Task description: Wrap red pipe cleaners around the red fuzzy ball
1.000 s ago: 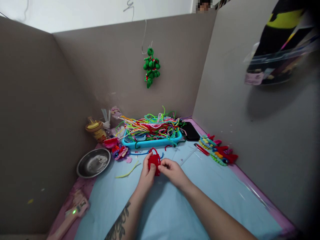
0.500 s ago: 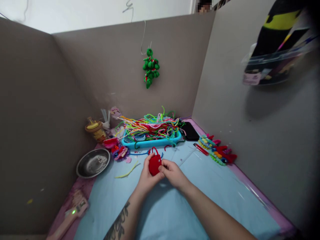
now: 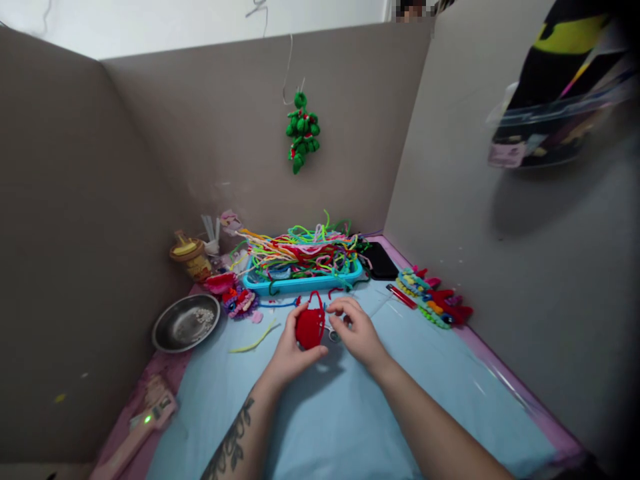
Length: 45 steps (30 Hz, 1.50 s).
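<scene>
A red piece that looks crocheted (image 3: 310,328), rounded and with a loop of red yarn at its top, is gripped in my left hand (image 3: 295,347) above the blue table cover. The left fingers lie behind it and the thumb reaches across below its lower right side. Just to the right, my right hand (image 3: 357,331) is apart from the piece, fingers bent, thumb and forefinger separated, with nothing visible between them. Between the hands, a small ring-shaped metallic thing (image 3: 333,336) shows partly; I cannot make out its kind. Blue yarn (image 3: 277,305) lies behind the left hand.
A blue tray (image 3: 305,287) heaped with coloured yarn stands at the back. Left are a metal bowl (image 3: 167,333), a yellow strand (image 3: 255,339) and a pink glue gun (image 3: 133,443) with a green light. Right are a red cutter (image 3: 401,297), a black phone (image 3: 381,261) and crocheted pieces (image 3: 443,307).
My right hand has let go of the red piece and moved slightly up and right. The left hand keeps holding it, and the metallic ring has come into view.
</scene>
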### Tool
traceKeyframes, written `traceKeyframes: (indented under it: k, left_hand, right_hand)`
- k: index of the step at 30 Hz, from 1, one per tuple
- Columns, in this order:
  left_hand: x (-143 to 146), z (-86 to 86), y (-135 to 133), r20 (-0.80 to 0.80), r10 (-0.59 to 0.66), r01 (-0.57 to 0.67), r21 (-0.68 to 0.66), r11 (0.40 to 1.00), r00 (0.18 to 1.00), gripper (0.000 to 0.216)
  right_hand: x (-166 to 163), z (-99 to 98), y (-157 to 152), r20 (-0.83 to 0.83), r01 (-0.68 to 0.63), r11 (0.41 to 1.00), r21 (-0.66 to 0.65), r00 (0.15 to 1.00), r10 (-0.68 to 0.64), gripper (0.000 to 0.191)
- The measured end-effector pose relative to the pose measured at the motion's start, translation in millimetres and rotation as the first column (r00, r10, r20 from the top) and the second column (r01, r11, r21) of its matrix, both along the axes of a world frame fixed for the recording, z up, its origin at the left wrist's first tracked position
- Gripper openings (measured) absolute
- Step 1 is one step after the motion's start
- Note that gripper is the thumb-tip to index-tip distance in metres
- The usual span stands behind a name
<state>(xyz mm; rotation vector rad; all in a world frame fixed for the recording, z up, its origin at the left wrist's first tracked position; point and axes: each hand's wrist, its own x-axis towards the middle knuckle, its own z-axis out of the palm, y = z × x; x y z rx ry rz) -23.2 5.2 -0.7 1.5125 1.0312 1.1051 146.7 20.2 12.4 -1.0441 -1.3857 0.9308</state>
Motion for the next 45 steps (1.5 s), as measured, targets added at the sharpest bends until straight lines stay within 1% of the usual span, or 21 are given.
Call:
traceKeyframes:
  k: [2,4,7,9,10,11,15,17,20,21,23,25,26,28,30,32,34,36,38,40,45]
  left_hand:
    - [-2.0,0.0,1.2,-0.082,0.025,-0.016,0.107,0.994,0.996,0.080]
    - [-3.2,0.5,1.8,-0.169,0.053,-0.013,0.228,0.974,0.984,0.079]
    - [-4.1,2.7,1.5,-0.249,0.061,0.024,0.324,0.946,0.967,0.077]
    - [-4.8,3.9,1.2,-0.271,0.052,0.044,0.335,0.941,0.961,0.074]
    - [-5.4,4.0,1.2,-0.275,0.046,0.050,0.333,0.942,0.960,0.073]
    - [-6.2,3.6,1.4,-0.272,0.039,0.055,0.329,0.943,0.961,0.072]
    - [-10.3,-0.3,3.5,-0.220,-0.001,0.063,0.276,0.959,0.975,0.070]
    - [-11.6,-2.2,4.8,-0.198,-0.014,0.064,0.248,0.967,0.980,0.070]
    - [-10.8,-5.9,7.3,-0.184,-0.009,0.053,0.237,0.970,0.983,0.070]
    - [-9.8,-8.0,8.6,-0.171,0.013,0.028,0.233,0.972,0.985,0.072]
    - [-7.1,-14.0,11.7,-0.120,0.102,-0.078,0.188,0.979,0.988,0.079]
    - [-3.9,-21.1,14.5,-0.044,0.227,-0.224,0.060,0.973,0.973,0.086]
    - [-2.2,-24.1,15.2,-0.022,0.261,-0.262,-0.019,0.965,0.965,0.089]
    - [2.0,-26.9,14.4,0.074,0.237,-0.222,-0.166,0.961,0.969,0.094]
    - [7.9,-24.8,10.8,0.228,0.156,-0.091,-0.272,0.958,0.961,0.103]
    - [15.1,-19.2,6.0,0.378,0.107,0.023,-0.323,0.946,0.919,0.112]
    - [21.6,-13.3,2.1,0.483,0.130,0.043,-0.331,0.943,0.866,0.116]
    - [25.3,-9.7,0.3,0.530,0.197,-0.006,-0.340,0.940,0.825,0.113]
    - [25.4,-8.5,0.6,0.540,0.268,-0.075,-0.351,0.933,0.798,0.107]
    - [23.2,-8.1,1.5,0.551,0.299,-0.111,-0.348,0.931,0.779,0.101]
    - [20.7,-3.7,0.3,0.593,0.276,-0.108,-0.303,0.947,0.757,0.107]
  right_hand:
    - [-2.0,-2.8,1.2,-0.123,-0.081,0.991,-0.102,0.990,0.068,0.015]
    - [-4.5,-6.2,1.6,-0.293,-0.180,0.958,-0.223,0.950,0.110,0.023]
    - [-6.0,-9.9,1.6,-0.543,-0.355,0.855,-0.377,0.833,0.107,0.030]
    - [-4.9,-10.2,1.6,-0.650,-0.468,0.784,-0.408,0.752,0.110,0.035]
    - [-4.1,-9.7,1.6,-0.679,-0.508,0.761,-0.405,0.724,0.122,0.038]
    - [-3.3,-8.9,1.5,-0.693,-0.526,0.752,-0.396,0.709,0.131,0.041]
    - [-3.3,-5.0,-0.7,-0.701,-0.525,0.769,-0.364,0.699,0.145,0.048]
    - [-5.4,-5.2,-2.0,-0.700,-0.528,0.767,-0.365,0.699,0.148,0.049]
    - [-9.2,-10.9,-1.5,-0.697,-0.494,0.778,-0.387,0.709,0.103,0.047]
    - [-10.2,-14.1,-0.4,-0.698,-0.464,0.790,-0.401,0.713,0.065,0.046]
    - [-11.5,-21.6,3.6,-0.705,-0.393,0.811,-0.435,0.709,-0.035,0.043]
    - [-11.8,-29.5,8.9,-0.715,-0.328,0.820,-0.468,0.686,-0.134,0.044]
    - [-11.7,-33.1,11.5,-0.718,-0.301,0.822,-0.483,0.674,-0.175,0.044]
    - [-11.5,-38.8,15.6,-0.717,-0.255,0.825,-0.504,0.656,-0.235,0.045]
    - [-11.9,-41.7,17.4,-0.715,-0.217,0.832,-0.510,0.645,-0.270,0.047]
    - [-13.4,-41.1,16.6,-0.716,-0.191,0.839,-0.509,0.636,-0.289,0.048]
    - [-16.4,-37.6,13.7,-0.723,-0.164,0.853,-0.495,0.622,-0.300,0.049]
    - [-20.7,-32.9,9.8,-0.739,-0.139,0.876,-0.463,0.606,-0.294,0.049]
    - [-25.3,-28.9,6.1,-0.761,-0.150,0.892,-0.426,0.593,-0.263,0.049]
    - [-28.9,-27.3,3.6,-0.781,-0.201,0.886,-0.419,0.577,-0.239,0.047]
    - [-29.8,-34.7,5.2,-0.826,-0.377,0.788,-0.486,0.493,-0.274,0.030]
